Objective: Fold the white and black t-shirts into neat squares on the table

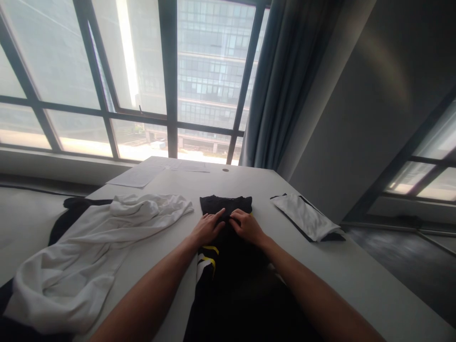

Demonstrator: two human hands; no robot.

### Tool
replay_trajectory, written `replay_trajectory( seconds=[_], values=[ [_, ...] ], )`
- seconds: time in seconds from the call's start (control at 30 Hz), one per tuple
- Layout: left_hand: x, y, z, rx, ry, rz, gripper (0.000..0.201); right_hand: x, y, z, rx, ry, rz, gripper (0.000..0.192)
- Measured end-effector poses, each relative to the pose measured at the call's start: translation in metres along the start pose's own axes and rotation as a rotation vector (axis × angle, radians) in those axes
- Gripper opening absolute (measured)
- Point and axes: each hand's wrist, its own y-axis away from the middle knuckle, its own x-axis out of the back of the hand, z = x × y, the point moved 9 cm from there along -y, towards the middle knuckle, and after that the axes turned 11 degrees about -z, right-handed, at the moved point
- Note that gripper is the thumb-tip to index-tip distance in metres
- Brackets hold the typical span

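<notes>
Two hands are being pressed flat on a black garment [228,247] on a white table [356,275].
Head view: left hand [206,229] and right hand [247,226], fingers spread and gripping nothing, are being rested side by side near the garment's far end; a white garment [89,247] is lying to the left.

Big dark-framed grid window [142,80] glaring bright beyond the fingers, grey-blue curtain [281,85] and plain grey wall [356,118] off right.
</notes>
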Motion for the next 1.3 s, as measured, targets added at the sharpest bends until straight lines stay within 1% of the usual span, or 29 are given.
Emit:
replay_trajectory(
  seconds=[0.07, 0.13, 0.23, 0.33, 0.43, 0.57, 0.77, 0.87, 0.97, 1.0, 1.07, 1.13, 1.17, 1.23, 1.3],
  values=[
    [-0.001, 0.000, 0.001, 0.001, -0.007, -0.020, 0.053, -0.008, 0.000, -0.003, 0.062, -0.052, -0.075, 0.025],
    [-0.004, -0.001, 0.000, 0.015, -0.025, -0.054, 0.049, -0.014, -0.001, 0.003, 0.045, -0.065, -0.135, 0.029],
    [-0.010, -0.003, -0.002, 0.044, -0.075, -0.093, 0.049, -0.019, -0.007, 0.027, -0.084, 0.006, -0.162, 0.044],
    [-0.013, -0.004, -0.004, 0.048, -0.115, -0.087, 0.052, -0.029, -0.013, 0.058, -0.259, 0.108, -0.241, 0.058],
    [-0.016, -0.005, -0.006, 0.043, -0.141, -0.079, 0.058, -0.038, -0.016, 0.082, -0.393, 0.146, -0.306, 0.063],
    [-0.021, -0.006, -0.010, 0.060, -0.156, -0.106, 0.061, -0.042, -0.020, 0.100, -0.483, 0.146, -0.297, 0.067],
    [-0.025, -0.008, -0.013, 0.078, -0.178, -0.132, 0.061, -0.042, -0.028, 0.129, -0.587, 0.127, -0.265, 0.071],
    [-0.024, -0.008, -0.014, 0.096, -0.195, -0.136, 0.062, -0.041, -0.033, 0.143, -0.627, 0.109, -0.272, 0.072],
    [-0.018, -0.006, -0.011, 0.104, -0.202, -0.116, 0.064, -0.039, -0.039, 0.152, -0.654, 0.108, -0.256, 0.071],
    [-0.015, -0.005, -0.007, 0.078, -0.202, -0.102, 0.064, -0.038, -0.040, 0.154, -0.660, 0.106, -0.248, 0.071],
    [-0.011, -0.002, 0.005, -0.025, -0.199, -0.085, 0.060, -0.035, -0.042, 0.152, -0.664, 0.109, -0.233, 0.070],
    [-0.013, -0.001, 0.014, -0.113, -0.175, -0.119, 0.051, -0.031, -0.040, 0.142, -0.637, 0.148, -0.205, 0.066],
    [-0.015, -0.001, 0.016, -0.127, -0.155, -0.148, 0.048, -0.028, -0.038, 0.133, -0.603, 0.175, -0.191, 0.065],
    [-0.019, -0.002, 0.013, -0.104, -0.114, -0.196, 0.044, -0.028, -0.028, 0.107, -0.503, 0.213, -0.182, 0.065],
    [-0.021, -0.004, 0.011, -0.086, -0.081, -0.207, 0.043, -0.036, -0.012, 0.077, -0.386, 0.198, -0.227, 0.068]
  ],
)
